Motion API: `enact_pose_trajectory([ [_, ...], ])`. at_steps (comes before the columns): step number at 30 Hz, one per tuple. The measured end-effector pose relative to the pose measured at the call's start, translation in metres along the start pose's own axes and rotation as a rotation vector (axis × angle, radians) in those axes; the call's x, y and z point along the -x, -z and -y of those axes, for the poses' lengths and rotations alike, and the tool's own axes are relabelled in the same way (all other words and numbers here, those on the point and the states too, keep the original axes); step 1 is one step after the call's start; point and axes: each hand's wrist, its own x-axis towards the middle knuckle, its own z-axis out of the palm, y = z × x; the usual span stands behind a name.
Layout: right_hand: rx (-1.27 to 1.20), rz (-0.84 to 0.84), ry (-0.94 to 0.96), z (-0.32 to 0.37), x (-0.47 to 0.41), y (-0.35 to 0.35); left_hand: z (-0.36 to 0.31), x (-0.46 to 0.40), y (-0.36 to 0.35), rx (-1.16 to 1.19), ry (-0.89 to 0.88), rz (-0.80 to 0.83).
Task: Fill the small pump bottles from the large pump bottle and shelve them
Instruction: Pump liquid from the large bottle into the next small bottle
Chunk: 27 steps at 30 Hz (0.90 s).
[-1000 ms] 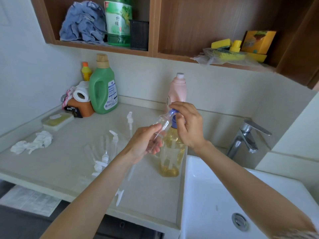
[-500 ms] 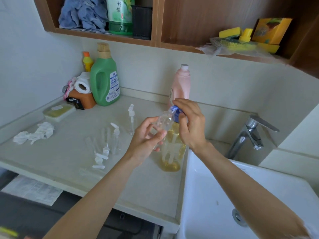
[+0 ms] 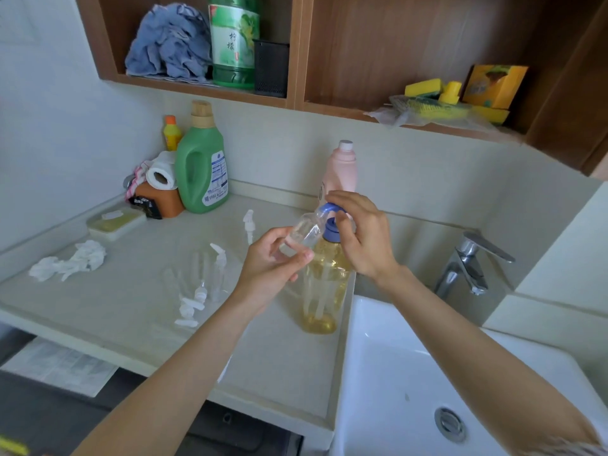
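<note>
A clear small bottle [image 3: 304,229] sits tilted at frame centre, its open mouth against the blue pump head [image 3: 330,212] of the large bottle [image 3: 324,287], which stands upright on the bench [image 3: 125,291], amber liquid inside. More clear small bottles [image 3: 210,274] and loose white pumps [image 3: 189,307] lie left of centre.

Left hand [image 3: 273,258] fingers curled; right hand [image 3: 362,238] arched
</note>
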Motion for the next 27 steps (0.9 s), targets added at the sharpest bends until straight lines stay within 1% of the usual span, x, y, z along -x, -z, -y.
enact_pose_trajectory([
  [5, -0.028, -0.072, -0.018, 0.005, 0.012, -0.011, 0.002, 0.001, -0.005, -0.017, -0.049, -0.008],
  [7, -0.035, -0.085, -0.034, 0.008, 0.014, -0.017, 0.005, -0.001, -0.006, -0.023, -0.039, -0.024],
  [15, 0.0, -0.003, -0.028, 0.009, 0.024, -0.021, 0.005, 0.002, 0.003, -0.051, 0.021, -0.017],
  [22, -0.028, 0.068, 0.011, 0.011, -0.001, 0.01, -0.006, 0.0, -0.006, 0.058, 0.068, -0.019],
  [27, -0.077, 0.012, 0.024, 0.002, 0.01, -0.001, -0.007, -0.002, -0.006, 0.189, 0.2, 0.001],
])
